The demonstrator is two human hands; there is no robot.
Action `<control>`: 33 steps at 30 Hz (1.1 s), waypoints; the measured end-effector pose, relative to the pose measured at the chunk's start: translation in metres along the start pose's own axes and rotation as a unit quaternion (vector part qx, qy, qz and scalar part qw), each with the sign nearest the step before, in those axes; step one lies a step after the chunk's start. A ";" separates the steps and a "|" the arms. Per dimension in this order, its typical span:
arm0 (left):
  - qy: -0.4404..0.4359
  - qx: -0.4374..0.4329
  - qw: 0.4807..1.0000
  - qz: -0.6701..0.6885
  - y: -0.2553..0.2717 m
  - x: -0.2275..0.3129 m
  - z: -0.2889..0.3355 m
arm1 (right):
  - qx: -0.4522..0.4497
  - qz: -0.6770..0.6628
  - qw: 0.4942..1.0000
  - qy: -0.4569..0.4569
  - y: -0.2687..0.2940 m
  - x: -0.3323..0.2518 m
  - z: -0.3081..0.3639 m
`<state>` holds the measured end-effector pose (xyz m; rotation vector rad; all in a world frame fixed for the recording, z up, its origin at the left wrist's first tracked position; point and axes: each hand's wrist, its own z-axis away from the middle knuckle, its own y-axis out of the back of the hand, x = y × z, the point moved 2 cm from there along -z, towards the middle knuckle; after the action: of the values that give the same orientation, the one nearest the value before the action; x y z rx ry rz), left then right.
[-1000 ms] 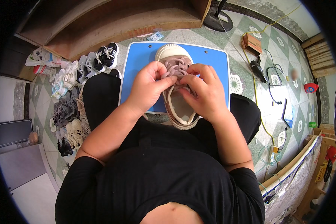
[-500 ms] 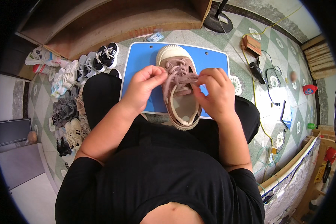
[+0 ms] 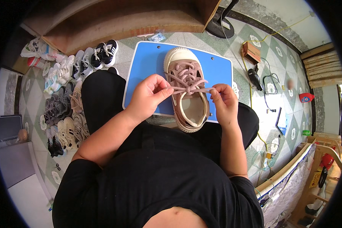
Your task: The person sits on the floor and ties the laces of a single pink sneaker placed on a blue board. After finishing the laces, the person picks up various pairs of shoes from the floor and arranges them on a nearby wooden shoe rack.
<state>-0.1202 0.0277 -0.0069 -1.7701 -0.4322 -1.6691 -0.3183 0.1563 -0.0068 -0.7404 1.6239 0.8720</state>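
A dusty-pink sneaker (image 3: 183,68) with a cream toe cap and sole lies on a blue board with a white rim (image 3: 150,57), toe pointing away from me. Its heel sticks out past the board's near edge. The pink shoelace (image 3: 189,89) is knotted over the tongue, with a bow shape at its middle. On the left, my left hand (image 3: 150,93) pinches one lace strand between thumb and forefinger. My right hand (image 3: 225,102) pinches another strand on the right side. Both strands run out sideways and look taut.
Rows of paired shoes (image 3: 66,98) stand on the tiled floor to my left. A wooden shelf (image 3: 133,22) is at the back. To the right lie a cardboard box (image 3: 251,52), a black hair dryer (image 3: 255,78), cables and a red container (image 3: 306,97).
My hands have drawn apart, the right one moving outward to the right and slightly down. Loose lace bunched at my right fingers is now a tightened knot with strands stretched sideways.
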 end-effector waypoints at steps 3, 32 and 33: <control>0.010 0.010 0.994 0.107 0.001 -0.008 0.002 | -0.003 -0.046 0.999 -0.001 -0.002 0.004 -0.001; -0.062 0.257 0.932 -0.246 0.068 -0.038 0.032 | -0.041 0.301 0.918 0.254 -0.040 -0.021 0.052; 0.012 0.257 0.962 -0.097 0.070 -0.045 0.030 | -0.038 0.298 0.919 0.254 -0.042 -0.022 0.052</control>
<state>-0.0583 0.0056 -0.0656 -1.3527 -0.9580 -1.5250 -0.2520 0.1789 0.0007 -0.5496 2.3599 1.2479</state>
